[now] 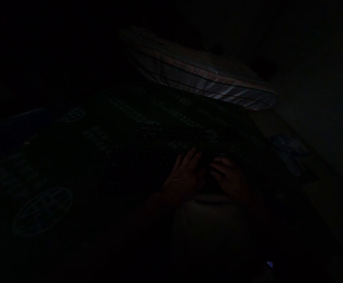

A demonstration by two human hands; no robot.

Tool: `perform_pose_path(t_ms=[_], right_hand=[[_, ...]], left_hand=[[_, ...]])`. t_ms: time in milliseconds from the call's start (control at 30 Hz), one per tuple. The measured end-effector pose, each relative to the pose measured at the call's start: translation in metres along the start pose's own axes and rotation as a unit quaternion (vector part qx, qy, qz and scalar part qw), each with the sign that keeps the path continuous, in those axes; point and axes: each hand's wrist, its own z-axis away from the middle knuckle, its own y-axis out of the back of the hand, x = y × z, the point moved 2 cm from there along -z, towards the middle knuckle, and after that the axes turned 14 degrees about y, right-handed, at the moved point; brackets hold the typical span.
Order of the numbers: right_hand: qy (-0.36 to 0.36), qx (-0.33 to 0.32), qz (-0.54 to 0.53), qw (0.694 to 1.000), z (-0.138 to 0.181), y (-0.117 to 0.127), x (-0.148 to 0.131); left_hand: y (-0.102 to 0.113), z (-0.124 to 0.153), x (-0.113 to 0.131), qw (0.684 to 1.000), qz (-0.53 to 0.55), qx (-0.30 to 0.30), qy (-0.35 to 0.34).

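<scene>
The scene is very dark. A dark flat slab (142,157) with rows of small pale marks, like a keyboard, lies in front of me. My left hand (183,177) rests over its right part, fingers stretched forward and slightly apart, with nothing seen in them. Just to the right, my right hand (230,177) hovers or rests by the slab's right end; I cannot tell which. Its fingers are bent a little and spread, pointing left, and no held thing shows. Beneath both hands the detail is lost in shadow.
A green sheet (100,102) with white globe prints and lettering spreads under the slab. Behind it lies a striped mattress or cushion (212,84). Pale crumpled cloth (289,145) is at the right, near a wall. Something blue (35,114) sits at the left.
</scene>
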Motion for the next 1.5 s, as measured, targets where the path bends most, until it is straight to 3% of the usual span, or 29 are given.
perform_pose_path(t_ms=[400, 867, 1167, 1500], right_hand=[[0.065, -0.062, 0.065, 0.994, -0.007, -0.010, 0.003], [0.073, -0.103, 0.072, 0.989, -0.010, -0.016, 0.001], [0.070, -0.053, 0.028, 0.996, -0.008, -0.015, 0.002], [0.064, -0.063, 0.046, 0.995, -0.005, -0.013, 0.003]], left_hand=[[0.007, 0.004, 0.000, 0.999, 0.034, -0.033, -0.010], [0.006, 0.003, 0.000, 0.999, 0.034, -0.037, -0.012], [0.004, 0.002, -0.001, 0.999, 0.027, -0.035, -0.013], [0.001, 0.001, 0.000, 0.999, 0.012, -0.029, -0.028]])
